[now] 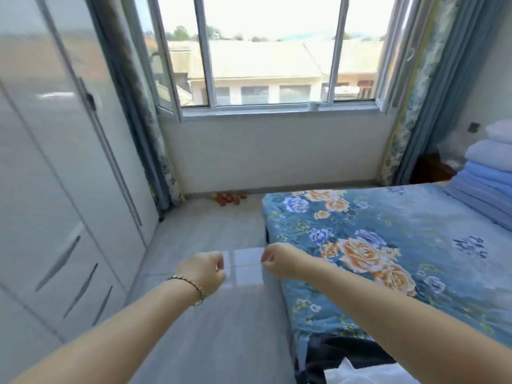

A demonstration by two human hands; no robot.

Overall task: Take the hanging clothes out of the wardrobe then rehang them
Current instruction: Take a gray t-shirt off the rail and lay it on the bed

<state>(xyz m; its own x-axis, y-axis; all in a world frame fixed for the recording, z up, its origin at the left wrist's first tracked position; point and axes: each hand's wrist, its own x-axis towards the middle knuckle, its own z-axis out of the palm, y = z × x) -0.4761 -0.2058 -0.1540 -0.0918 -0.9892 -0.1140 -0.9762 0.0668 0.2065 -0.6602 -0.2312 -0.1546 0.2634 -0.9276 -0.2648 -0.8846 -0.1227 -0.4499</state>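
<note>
We face the wardrobe (pixel 55 167) closed on our left and the bed (pixel 421 234) on our right, where dark clothes (pixel 340 356) lie at the near edge, likely parked for rehanging, so our left hand (pixel 206 270) and right hand (pixel 277 259) hover curled, holding nothing

Left of the bed (pixel 421 217), the wardrobe (pixel 55 167) is blurred and cut off. Past the bed's far corner, orange lumps (pixel 229 199) are too small to name. Beside the bed, the left hand (pixel 205 270) and right hand (pixel 274 260) blur; whether they pinch anything is unclear.
</note>
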